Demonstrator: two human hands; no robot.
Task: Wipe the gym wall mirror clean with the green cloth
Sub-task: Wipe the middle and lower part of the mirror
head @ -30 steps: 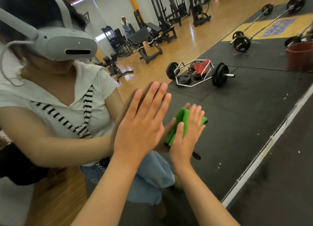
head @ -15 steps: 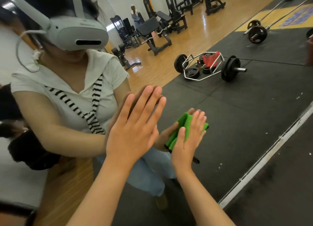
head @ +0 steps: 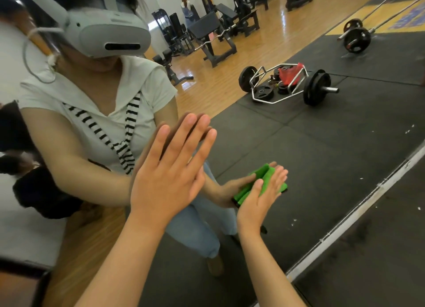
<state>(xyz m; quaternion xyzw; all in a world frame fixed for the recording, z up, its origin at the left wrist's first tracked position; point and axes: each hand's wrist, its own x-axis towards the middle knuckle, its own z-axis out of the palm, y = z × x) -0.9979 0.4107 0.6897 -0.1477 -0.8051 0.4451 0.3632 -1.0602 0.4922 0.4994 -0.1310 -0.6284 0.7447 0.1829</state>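
Pressing the green cloth (head: 264, 175) flat against the mirror (head: 322, 159), the right hand (head: 259, 198) sits right of centre in the frame with its fingers straight and close together. They are not curled round the fabric, so the folded cloth is held only between palm and glass. The left hand (head: 167, 182) is at the centre of the frame with its bare palm on the glass and its fingers straight and slightly spread, gripping nothing. The wiping looks to be under way on the lower part of the mirror, with plenty of glass not yet covered. The likeliest trouble is the bare left palm, which could leave prints or a greasy smear on the glass and would need wiping over afterwards. The cloth could also slide out or unfold under a fast stroke, since nothing pinches it. Because it is folded small, each pass covers a narrow band and streaks may be left between passes. A few white specks (head: 409, 130) show toward the right edge of the frame. Whether they sit on the glass or on the reflected floor mat cannot be told, and they could easily be missed.
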